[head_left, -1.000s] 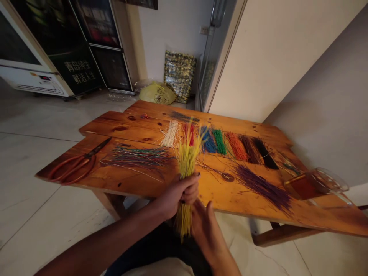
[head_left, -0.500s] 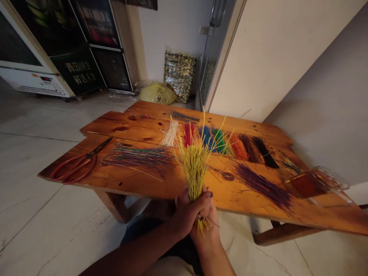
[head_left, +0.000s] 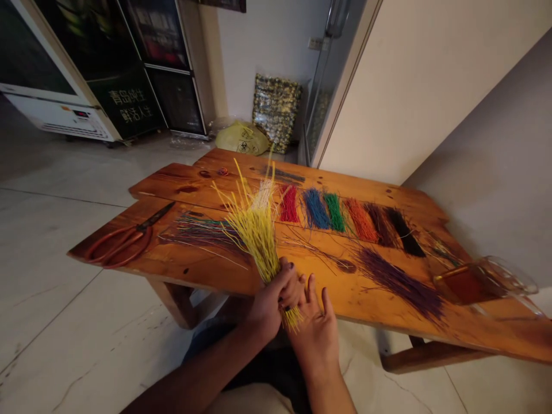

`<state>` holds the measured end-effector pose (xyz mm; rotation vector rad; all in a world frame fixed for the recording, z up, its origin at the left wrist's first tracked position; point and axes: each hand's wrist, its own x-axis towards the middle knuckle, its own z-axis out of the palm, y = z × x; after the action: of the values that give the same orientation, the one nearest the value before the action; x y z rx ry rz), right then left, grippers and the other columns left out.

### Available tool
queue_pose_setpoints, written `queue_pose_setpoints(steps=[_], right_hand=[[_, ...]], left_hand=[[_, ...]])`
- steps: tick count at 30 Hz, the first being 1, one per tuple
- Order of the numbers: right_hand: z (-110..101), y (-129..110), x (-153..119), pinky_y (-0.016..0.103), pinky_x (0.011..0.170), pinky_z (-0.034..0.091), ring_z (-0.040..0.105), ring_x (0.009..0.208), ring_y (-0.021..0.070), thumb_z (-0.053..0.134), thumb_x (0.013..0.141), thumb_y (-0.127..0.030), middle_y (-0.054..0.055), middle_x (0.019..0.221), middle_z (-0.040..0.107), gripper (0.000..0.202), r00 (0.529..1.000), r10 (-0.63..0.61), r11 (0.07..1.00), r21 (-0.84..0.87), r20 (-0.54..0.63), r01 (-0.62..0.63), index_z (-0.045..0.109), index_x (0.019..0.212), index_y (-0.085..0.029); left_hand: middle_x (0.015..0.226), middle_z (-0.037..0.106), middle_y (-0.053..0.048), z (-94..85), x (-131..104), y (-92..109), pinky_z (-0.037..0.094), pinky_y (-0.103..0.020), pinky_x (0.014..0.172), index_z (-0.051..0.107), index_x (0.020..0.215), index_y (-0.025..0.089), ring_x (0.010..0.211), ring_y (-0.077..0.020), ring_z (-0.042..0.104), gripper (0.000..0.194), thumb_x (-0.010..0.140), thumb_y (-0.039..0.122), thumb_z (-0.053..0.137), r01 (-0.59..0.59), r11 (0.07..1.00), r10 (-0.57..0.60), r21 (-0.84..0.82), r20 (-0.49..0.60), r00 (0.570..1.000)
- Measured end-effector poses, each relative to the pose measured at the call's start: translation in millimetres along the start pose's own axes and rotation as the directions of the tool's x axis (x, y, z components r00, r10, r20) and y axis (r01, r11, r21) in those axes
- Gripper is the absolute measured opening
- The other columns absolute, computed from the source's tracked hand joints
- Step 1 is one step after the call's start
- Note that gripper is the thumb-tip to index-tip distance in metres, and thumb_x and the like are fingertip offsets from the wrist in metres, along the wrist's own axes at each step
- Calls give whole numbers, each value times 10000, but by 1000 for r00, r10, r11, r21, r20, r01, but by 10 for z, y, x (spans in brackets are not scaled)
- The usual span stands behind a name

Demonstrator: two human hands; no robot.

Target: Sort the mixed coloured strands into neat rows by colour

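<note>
A bundle of thin yellow strands (head_left: 259, 238) stands tilted to the left, its tops fanned out over the table's near edge. My left hand (head_left: 276, 296) is wrapped round its lower part. Just right of it, my right hand (head_left: 317, 325) is turned palm up with its fingers apart, beside the bundle's bottom ends. Whether the palm touches those ends I cannot tell. Behind the bundle lie white strands (head_left: 263, 195), partly hidden. Purple strands (head_left: 399, 282) lie to the right, and a mixed-colour bundle (head_left: 200, 230) lies to the left.
On the wooden table (head_left: 172, 261) are red-handled scissors (head_left: 125, 241) at left and a glass mug of amber liquid (head_left: 478, 282) at right. Red (head_left: 288, 204), blue (head_left: 317, 208), green (head_left: 334, 211), orange (head_left: 361, 220), brown (head_left: 380, 224) and black strands (head_left: 405, 231) form a row.
The yellow bundle has tipped to the left in my left hand. My right hand has let go of it and opened, palm up. The view has shifted slightly.
</note>
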<state>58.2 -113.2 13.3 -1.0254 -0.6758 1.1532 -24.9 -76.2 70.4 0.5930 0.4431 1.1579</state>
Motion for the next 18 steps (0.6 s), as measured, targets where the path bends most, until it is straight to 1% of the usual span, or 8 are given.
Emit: queue_pose_setpoints(steps=[2,4,7,10,12,13,15,18], right_hand=[[18,-1,-2,503,996,338,343,1291,210,481,810,-409,26,1253,557,301,998,55,993,103,-7,-54,635,1048,-307],[61,-8,-24,505,963,380,434,1228,216,414,835,-477,32,1225,577,351,994,111,975,192,-4,-108,623,1065,-315],[155,-24,-66,473,960,402,502,1164,209,367,843,-531,33,1185,602,406,985,174,944,284,-1,-167,617,1071,-305],[248,-51,-81,406,981,397,517,1145,190,428,831,-496,16,1146,624,353,953,299,861,446,-56,-244,635,1019,-280],[293,-76,-78,363,974,402,532,1117,179,466,825,-445,8,1099,642,296,919,380,790,552,-102,-266,651,961,-258],[307,-88,-76,347,963,408,542,1096,175,474,825,-428,7,1072,649,275,911,397,773,576,-113,-266,655,931,-251],[314,-111,-75,333,930,422,560,1041,174,469,831,-420,11,1014,654,265,925,362,805,540,-116,-247,653,894,-241],[260,-134,-99,323,846,440,568,912,177,471,829,-441,18,897,629,267,972,214,922,348,-98,-168,632,851,-230]], left_hand=[[390,256,119,5,21,20,160,-208,379,311,594,187,319,-28,136,396,747,362,631,-2,999,2,-37,-3,1000],[393,264,125,13,26,18,167,-194,370,336,628,189,317,-28,134,363,742,355,637,5,998,-5,-56,-4,1000],[388,266,128,26,12,-10,186,-182,367,353,636,186,314,-23,138,350,728,346,651,23,997,-22,-76,12,1000],[387,264,118,38,-7,-37,192,-176,370,319,585,179,317,-17,153,390,742,340,638,30,997,-28,-68,29,999],[384,255,111,44,-14,-48,196,-174,371,296,559,179,319,-16,161,415,758,343,621,30,998,-28,-56,39,999],[382,252,110,46,-15,-51,200,-174,371,294,554,180,318,-18,163,417,761,343,617,30,998,-28,-53,40,999],[382,251,113,47,-13,-43,209,-175,367,308,564,182,314,-21,158,398,757,334,622,31,998,-29,-63,32,999],[383,243,116,33,-2,13,212,-171,356,326,572,182,311,-24,140,381,755,324,629,32,995,-31,-93,6,999]])
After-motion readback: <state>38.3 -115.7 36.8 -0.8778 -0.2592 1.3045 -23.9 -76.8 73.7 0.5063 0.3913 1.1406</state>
